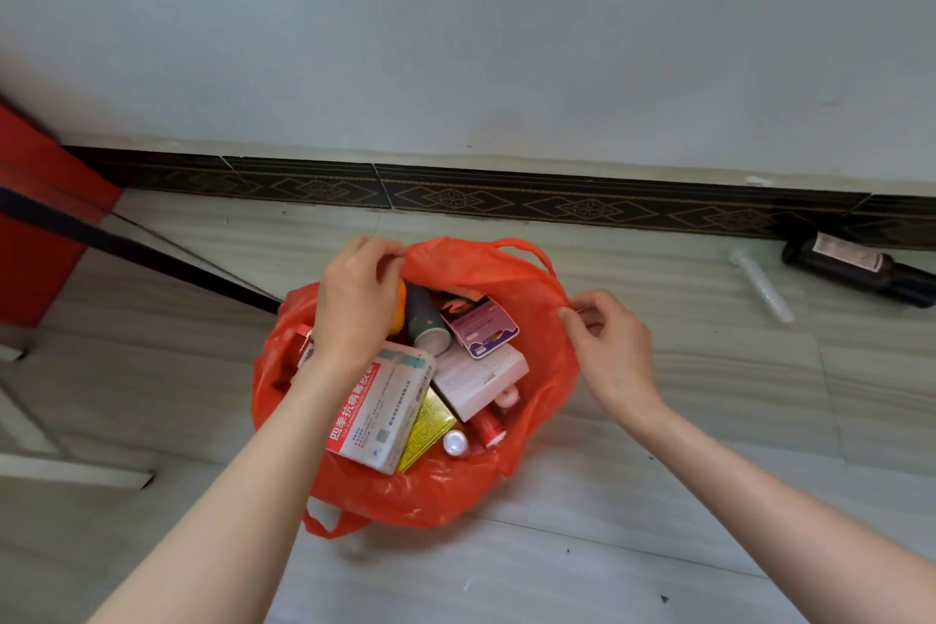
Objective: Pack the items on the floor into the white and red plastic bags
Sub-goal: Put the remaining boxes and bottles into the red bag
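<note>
Over on the left there's a red cabinet (pixel 35 218) against the wall, then the left hand (pixel 354 304) pinching the far rim of the crinkly red plastic bag (pixel 405 497), which sits on the pale tiled floor (pixel 658 547) stuffed with medicine boxes and small bottles. The right hand (pixel 608 345) pinches the bag's right edge, and further right a clear plastic syringe (pixel 759 284) and a dark glass bottle (pixel 861 269) lie by the patterned skirting.
</note>
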